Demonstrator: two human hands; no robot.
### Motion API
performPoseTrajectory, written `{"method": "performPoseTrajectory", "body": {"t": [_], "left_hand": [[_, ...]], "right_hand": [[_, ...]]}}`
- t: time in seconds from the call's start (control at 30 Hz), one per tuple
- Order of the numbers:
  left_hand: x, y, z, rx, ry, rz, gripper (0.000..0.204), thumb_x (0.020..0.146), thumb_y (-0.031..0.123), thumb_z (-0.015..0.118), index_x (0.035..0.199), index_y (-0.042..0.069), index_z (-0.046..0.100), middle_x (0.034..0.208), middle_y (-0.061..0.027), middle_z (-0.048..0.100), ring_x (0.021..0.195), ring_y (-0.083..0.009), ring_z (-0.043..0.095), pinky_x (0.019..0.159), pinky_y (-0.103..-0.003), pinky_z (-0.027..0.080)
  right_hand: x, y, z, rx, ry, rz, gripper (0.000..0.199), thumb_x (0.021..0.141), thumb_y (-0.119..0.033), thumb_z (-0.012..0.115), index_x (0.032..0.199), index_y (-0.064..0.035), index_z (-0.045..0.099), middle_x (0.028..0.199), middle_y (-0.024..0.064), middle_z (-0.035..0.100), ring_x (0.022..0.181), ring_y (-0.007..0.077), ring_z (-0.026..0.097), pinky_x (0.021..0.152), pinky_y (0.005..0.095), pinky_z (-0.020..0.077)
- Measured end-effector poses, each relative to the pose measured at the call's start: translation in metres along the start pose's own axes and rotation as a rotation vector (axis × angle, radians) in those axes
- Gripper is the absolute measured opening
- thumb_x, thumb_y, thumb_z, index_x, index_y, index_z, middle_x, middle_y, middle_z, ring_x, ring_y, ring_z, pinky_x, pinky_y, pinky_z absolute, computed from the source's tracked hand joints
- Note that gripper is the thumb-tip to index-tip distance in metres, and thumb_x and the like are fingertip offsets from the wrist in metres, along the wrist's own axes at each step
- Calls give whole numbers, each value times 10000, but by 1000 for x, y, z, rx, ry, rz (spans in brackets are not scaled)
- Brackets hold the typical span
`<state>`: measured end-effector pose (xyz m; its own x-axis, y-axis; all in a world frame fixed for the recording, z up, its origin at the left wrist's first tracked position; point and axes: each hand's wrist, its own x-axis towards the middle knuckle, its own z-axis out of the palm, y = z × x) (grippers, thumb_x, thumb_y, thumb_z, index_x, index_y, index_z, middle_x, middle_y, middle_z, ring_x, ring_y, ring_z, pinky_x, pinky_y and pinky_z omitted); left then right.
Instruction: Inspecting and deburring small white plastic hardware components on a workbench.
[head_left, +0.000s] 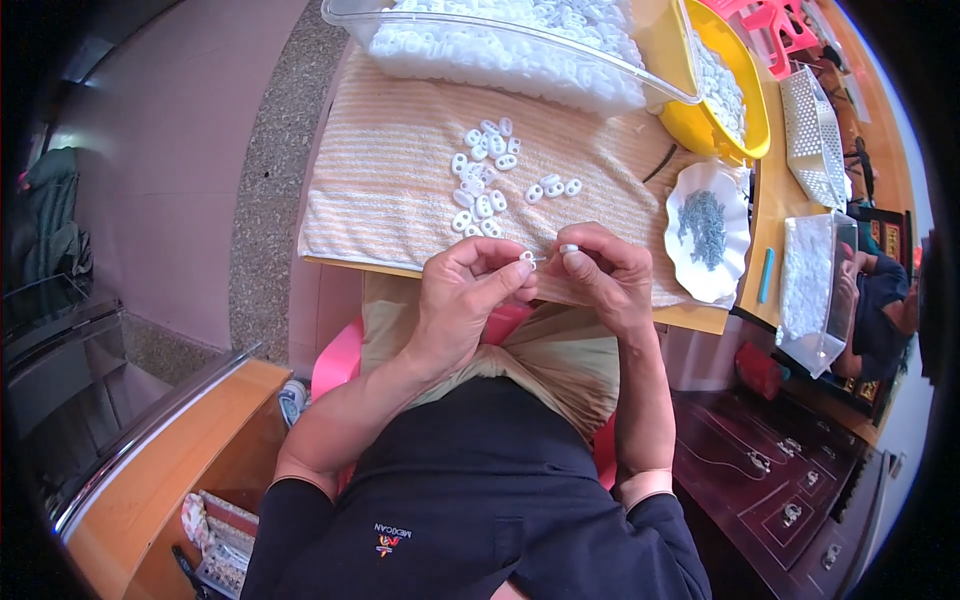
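Observation:
Over the near edge of the striped towel, my left hand (460, 295) pinches a small white two-hole plastic piece (528, 257) between thumb and forefinger. A thin metal pin or screw seems to stick out from it toward the right. Close by, my right hand (615, 285) grips a white oval plastic piece (569, 248) in its fingertips; the two pieces are a short gap apart. Just beyond my hands lie several loose white two-hole pieces (497, 146) in a loose cluster, with a smaller group (554, 188) to its right. A scalloped white plate (732, 270) holds small grey metal screws (703, 228).
A clear bin (500, 30) full of white pieces stands at the back, beside a yellow basin (742, 150). Farther right are a white perforated basket (812, 140), a clear box (808, 290) and a blue stick (766, 275). A dark strip (660, 164) lies on the towel (400, 160).

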<state>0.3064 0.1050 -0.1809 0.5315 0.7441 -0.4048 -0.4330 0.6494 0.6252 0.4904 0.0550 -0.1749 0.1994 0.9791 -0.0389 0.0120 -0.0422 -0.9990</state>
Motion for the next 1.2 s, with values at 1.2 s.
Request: {"method": "performPoseTrajectory", "body": {"t": [1.2], "left_hand": [[0, -4, -3, 13, -30, -2, 157, 882, 15, 650, 1034, -4, 619, 889, -93, 679, 783, -145, 675, 732, -256, 570]], "right_hand": [[-6, 1, 9, -101, -109, 1, 111, 897, 32, 616, 1001, 38, 652, 927, 60, 642, 849, 103, 610, 755, 229, 507]]}}
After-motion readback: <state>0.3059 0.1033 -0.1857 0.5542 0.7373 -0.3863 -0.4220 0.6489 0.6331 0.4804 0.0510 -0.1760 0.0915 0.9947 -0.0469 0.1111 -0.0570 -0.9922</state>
